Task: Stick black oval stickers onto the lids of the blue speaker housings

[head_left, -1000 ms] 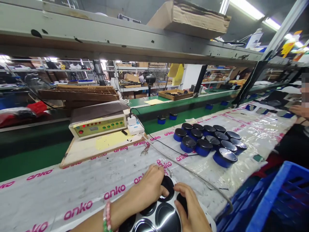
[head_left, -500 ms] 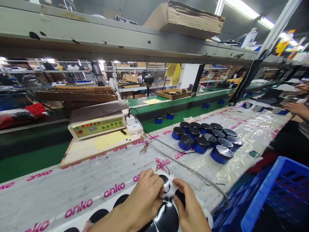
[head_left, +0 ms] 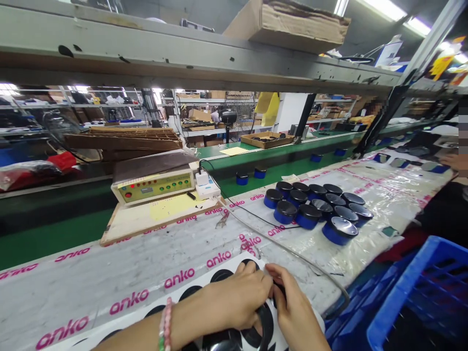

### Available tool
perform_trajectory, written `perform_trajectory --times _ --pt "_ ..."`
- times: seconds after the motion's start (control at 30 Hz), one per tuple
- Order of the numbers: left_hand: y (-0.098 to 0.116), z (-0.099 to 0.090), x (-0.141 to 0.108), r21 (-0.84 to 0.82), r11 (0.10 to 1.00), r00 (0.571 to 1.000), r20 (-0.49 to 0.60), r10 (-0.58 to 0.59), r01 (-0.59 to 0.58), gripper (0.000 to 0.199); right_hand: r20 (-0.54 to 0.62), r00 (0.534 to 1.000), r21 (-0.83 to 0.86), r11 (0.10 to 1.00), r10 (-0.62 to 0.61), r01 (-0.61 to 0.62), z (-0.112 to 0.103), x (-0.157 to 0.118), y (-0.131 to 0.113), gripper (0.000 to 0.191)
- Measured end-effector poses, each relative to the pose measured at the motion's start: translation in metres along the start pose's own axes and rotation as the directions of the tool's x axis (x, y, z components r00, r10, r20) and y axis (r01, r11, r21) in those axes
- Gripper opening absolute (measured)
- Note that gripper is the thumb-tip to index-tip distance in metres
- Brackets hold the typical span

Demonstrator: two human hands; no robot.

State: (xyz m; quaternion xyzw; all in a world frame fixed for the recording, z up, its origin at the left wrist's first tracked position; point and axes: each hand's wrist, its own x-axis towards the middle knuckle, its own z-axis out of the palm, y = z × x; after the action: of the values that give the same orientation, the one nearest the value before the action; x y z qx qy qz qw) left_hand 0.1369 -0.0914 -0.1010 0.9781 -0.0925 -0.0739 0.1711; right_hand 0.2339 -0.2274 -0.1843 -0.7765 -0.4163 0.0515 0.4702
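Observation:
A white sheet [head_left: 204,273] with rows of black round pieces [head_left: 223,276] lies in front of me at the bottom of the view. My left hand [head_left: 243,295], a beaded bracelet at its wrist, reaches across it with curled fingers. Below those fingers a black ring [head_left: 267,324] stands out, apparently in their grip. My right hand [head_left: 294,302] is close beside, thumb and fingers bent together around something dark that they mostly hide. A glossy black disc [head_left: 223,341] shows beneath my left forearm.
Several blue-and-black round pots [head_left: 307,214] stand grouped ahead to the right. A grey cable [head_left: 292,253] crosses the table. At right is a blue crate [head_left: 395,292]; at left, a control box [head_left: 157,183]. Behind runs a green conveyor [head_left: 226,187], under an overhead shelf [head_left: 183,58].
My left hand has shifted right and closer to my right hand, covering the glossy disc's former spot. The black ring now shows below its fingers. The view has turned slightly left.

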Motion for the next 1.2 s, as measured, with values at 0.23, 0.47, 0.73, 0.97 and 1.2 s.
perform_trajectory --times 0.23,0.47,0.73,0.97,1.2 --pt "-0.004 -0.016 -0.063 -0.237 0.971 0.987 -0.157 -0.010 -0.027 0.006 -0.020 0.998 -0.088 0.995 -0.054 0.052 0.000 0.000 0.003 0.029" --pt "-0.026 -0.030 -0.081 -0.298 0.947 0.956 -0.223 -0.192 0.121 0.028 -0.083 0.986 -0.071 0.988 -0.143 0.137 0.028 0.003 -0.032 0.031" --pt "-0.052 -0.033 -0.019 -0.034 0.997 0.994 0.089 -0.068 0.071 0.045 -0.011 0.982 -0.144 0.972 -0.190 0.187 0.044 0.005 -0.038 0.035" --pt "-0.041 -0.041 -0.055 0.073 0.997 1.000 0.004 -0.030 0.030 0.007 -0.020 0.981 -0.250 0.951 -0.192 0.181 0.048 0.004 -0.038 0.038" --pt "-0.007 -0.043 -0.130 -0.353 0.933 0.952 -0.254 -0.173 0.075 0.017 -0.001 0.969 -0.320 0.918 -0.247 0.234 0.050 0.007 -0.033 0.039"
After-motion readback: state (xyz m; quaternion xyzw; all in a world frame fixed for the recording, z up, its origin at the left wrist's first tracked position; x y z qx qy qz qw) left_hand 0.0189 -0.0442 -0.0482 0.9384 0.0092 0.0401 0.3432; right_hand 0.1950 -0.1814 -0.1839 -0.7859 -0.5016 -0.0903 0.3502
